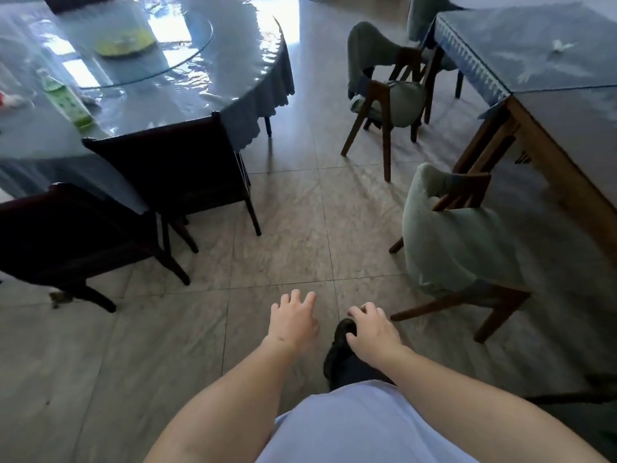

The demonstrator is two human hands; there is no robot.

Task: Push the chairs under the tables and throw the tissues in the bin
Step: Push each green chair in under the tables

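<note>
A person in a pale shirt stands on the grey tiled floor (pixel 300 228) between two dining tables, both hands held low in the bottom centre of the frame. The left hand (pixel 293 320) is released, fingers spread and holding nothing; the right hand (pixel 374 332) hangs loosely curled and also empty.

At centre right, a wooden chair draped in a pale green cover (pixel 457 248) stands angled out from the long wooden surface under glass (pixel 567 128). A second green-covered wooden chair (pixel 384 91) sits further out in the upper right. A crumpled white tissue (pixel 562 46) lies on that surface near the top right corner.

At left, two dark wooden chairs (pixel 173 172) stand close against the round surface in a blue cloth and clear plastic (pixel 233 78), where a green plastic bottle (pixel 66 98) lies. No bin is in view.

The risks, as they appear: the loose cover could slip under a pushing hand, or the angled chair's legs could catch the table leg if shoved without straightening.
</note>
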